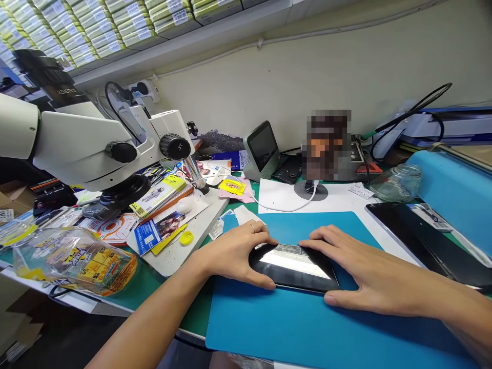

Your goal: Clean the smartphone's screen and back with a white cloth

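A smartphone (295,267) with a dark, glossy screen lies crosswise on the blue mat (261,328), a bright band of light reflected across the glass. My left hand (238,253) grips its left end, thumb along the near edge and fingers at the far edge; a ring shows on one finger. At the right end, my right hand (357,271) holds it the same way, with its thumb at the near corner. Part of the phone's ends is covered by my fingers.
A microscope (84,146) stands at the left above booklets and a plastic jar (77,259). A larger dark tablet-like device (426,241) lies at the right near a glass jar (397,182). Behind the mat are a small smart display (263,148) and a white cable (284,207).
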The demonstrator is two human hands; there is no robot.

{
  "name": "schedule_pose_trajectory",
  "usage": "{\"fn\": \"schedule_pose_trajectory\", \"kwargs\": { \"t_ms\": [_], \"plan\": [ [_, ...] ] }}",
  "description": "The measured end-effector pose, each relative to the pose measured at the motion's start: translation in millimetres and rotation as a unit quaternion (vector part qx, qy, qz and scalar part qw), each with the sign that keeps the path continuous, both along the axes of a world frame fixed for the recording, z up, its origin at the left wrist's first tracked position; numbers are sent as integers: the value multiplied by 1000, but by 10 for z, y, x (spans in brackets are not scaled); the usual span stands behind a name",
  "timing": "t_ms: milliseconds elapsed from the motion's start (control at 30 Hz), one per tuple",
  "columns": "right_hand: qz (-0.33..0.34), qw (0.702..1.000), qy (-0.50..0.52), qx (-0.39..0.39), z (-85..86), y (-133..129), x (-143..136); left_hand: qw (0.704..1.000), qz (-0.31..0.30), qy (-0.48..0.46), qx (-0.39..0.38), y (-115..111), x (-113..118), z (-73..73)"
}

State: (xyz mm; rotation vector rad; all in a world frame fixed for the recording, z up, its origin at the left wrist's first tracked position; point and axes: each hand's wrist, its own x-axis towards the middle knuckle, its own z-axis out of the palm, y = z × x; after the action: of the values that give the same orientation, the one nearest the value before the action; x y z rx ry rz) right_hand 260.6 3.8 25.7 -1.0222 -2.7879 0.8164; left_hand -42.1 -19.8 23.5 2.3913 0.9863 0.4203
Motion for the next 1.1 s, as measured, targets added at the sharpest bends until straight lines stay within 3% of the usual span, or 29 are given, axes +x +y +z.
{"fn": "schedule_pose_trajectory", "kwargs": {
  "t_ms": [1100],
  "plan": [
    [1,1000,3,0,84,-63,-40,999,6,27,23,-45,56,-2]
  ]
}}
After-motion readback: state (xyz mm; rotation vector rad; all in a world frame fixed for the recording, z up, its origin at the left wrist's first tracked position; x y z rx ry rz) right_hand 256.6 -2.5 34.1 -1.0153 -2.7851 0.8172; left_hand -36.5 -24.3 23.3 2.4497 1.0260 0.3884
